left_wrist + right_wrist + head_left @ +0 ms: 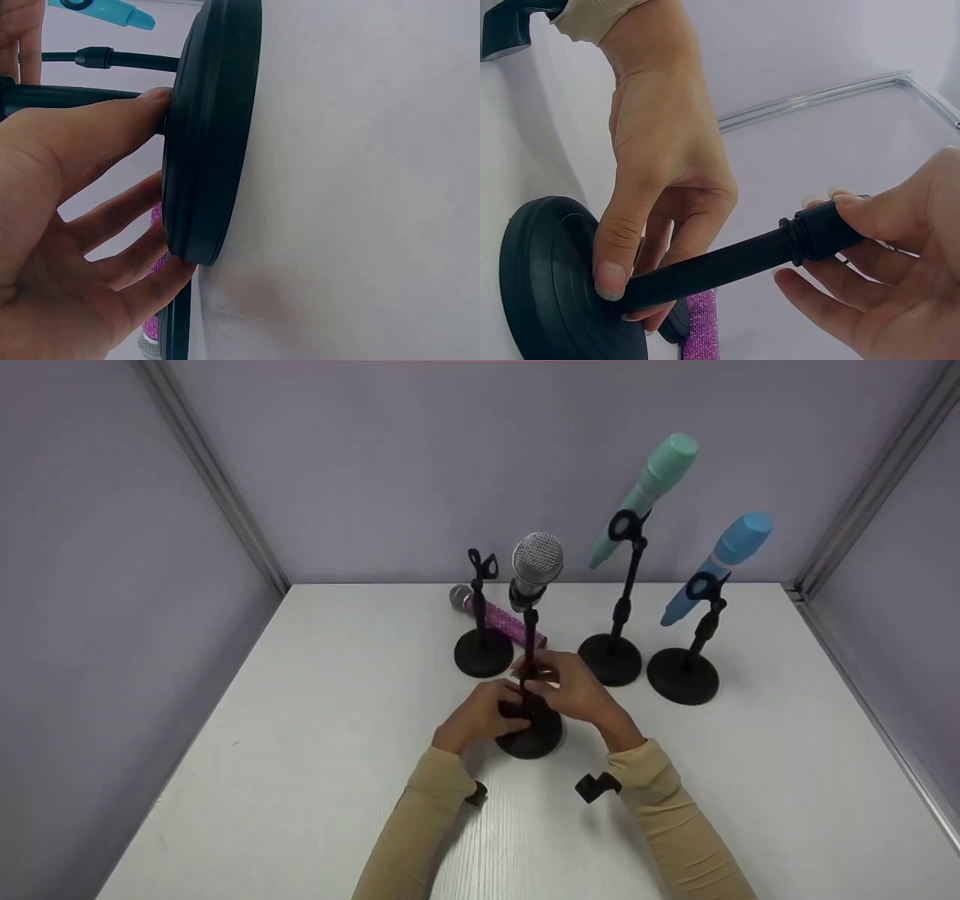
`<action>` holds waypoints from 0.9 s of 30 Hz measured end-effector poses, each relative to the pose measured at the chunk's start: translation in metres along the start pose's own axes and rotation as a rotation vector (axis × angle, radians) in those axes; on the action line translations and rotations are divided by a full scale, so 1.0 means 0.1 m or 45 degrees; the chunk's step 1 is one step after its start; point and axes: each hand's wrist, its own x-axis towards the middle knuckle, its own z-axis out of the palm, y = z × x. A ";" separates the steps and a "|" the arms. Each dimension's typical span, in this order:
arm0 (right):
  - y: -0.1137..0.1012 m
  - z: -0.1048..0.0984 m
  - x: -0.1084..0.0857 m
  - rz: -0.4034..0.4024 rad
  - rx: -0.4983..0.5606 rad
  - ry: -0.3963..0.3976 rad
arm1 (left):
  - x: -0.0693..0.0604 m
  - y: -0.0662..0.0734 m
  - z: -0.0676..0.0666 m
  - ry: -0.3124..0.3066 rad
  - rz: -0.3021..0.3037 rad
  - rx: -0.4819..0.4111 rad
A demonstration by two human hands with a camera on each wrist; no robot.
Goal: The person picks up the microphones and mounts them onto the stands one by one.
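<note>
A black microphone stand (529, 735) bears a silver-headed microphone (538, 561), tilted in its clip. My left hand (484, 711) grips this stand low down. In the left wrist view, its thumb presses at the pole's foot and its fingers (131, 259) reach the edge of the round base (214, 135). Higher up, my right hand (566, 684) pinches the pole. Thumb and fingers close round the collar (825, 231) in the right wrist view. Whether the base rests flat on the table cannot be told.
Behind stands a shorter stand (483, 652) with a bare clip, beside a purple glittery microphone (510, 622) lying on the white table (337, 720). To the right, two stands hold a mint-green microphone (660, 469) and a blue microphone (735, 544). Grey walls (420, 472) surround the table.
</note>
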 end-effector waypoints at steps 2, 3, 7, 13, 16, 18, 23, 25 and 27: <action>0.00 0.00 0.00 -0.002 0.007 -0.006 | 0.00 0.00 0.00 0.005 0.013 0.002; 0.00 0.00 0.00 0.000 0.008 -0.008 | 0.00 0.00 0.00 0.005 0.015 -0.001; 0.00 0.01 0.00 -0.011 0.008 0.024 | -0.01 0.00 0.01 0.002 0.007 0.004; -0.04 0.02 0.00 0.008 -0.037 0.182 | -0.01 0.00 0.01 0.007 -0.001 0.016; -0.05 0.04 0.00 0.011 -0.062 0.234 | -0.02 0.00 0.01 0.011 -0.002 0.017; -0.05 0.04 0.00 0.013 -0.059 0.249 | -0.02 0.00 0.01 0.012 0.003 0.018; -0.05 0.04 -0.01 0.013 -0.022 0.231 | -0.01 0.01 0.01 -0.002 -0.013 0.009; -0.05 0.04 -0.01 0.007 -0.011 0.204 | -0.01 0.01 0.00 -0.012 -0.031 -0.003; -0.05 0.03 -0.02 0.004 -0.001 0.170 | -0.01 0.02 0.00 -0.018 -0.043 -0.013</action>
